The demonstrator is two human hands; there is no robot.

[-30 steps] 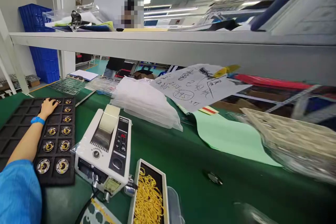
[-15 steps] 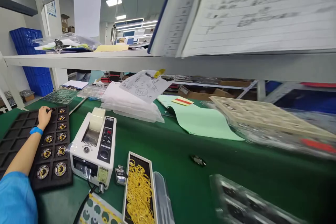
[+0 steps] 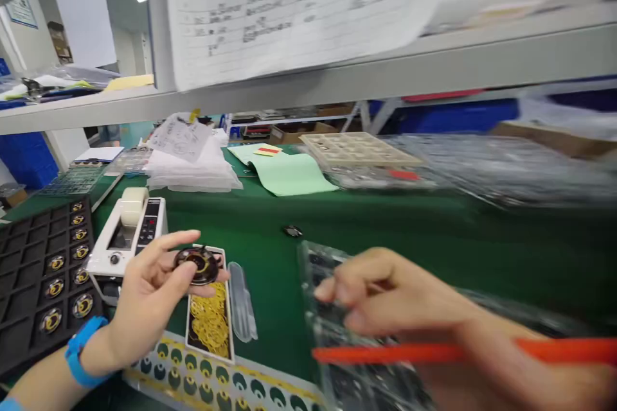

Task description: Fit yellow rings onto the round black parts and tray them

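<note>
Pinches round black-and-gold part (image 3: 205, 266) in left hand (image 3: 147, 302). Holds slim red stick (image 3: 376, 354) in blurred right hand (image 3: 409, 300), over clear plastic tray (image 3: 340, 386).

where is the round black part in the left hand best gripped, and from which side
Probably the exposed rim of the round black part, from the picture's upper right; the left hand overlaps its lower left with the thumb.

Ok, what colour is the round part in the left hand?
Mostly black, some gold; the head view shows the round part best.
</note>
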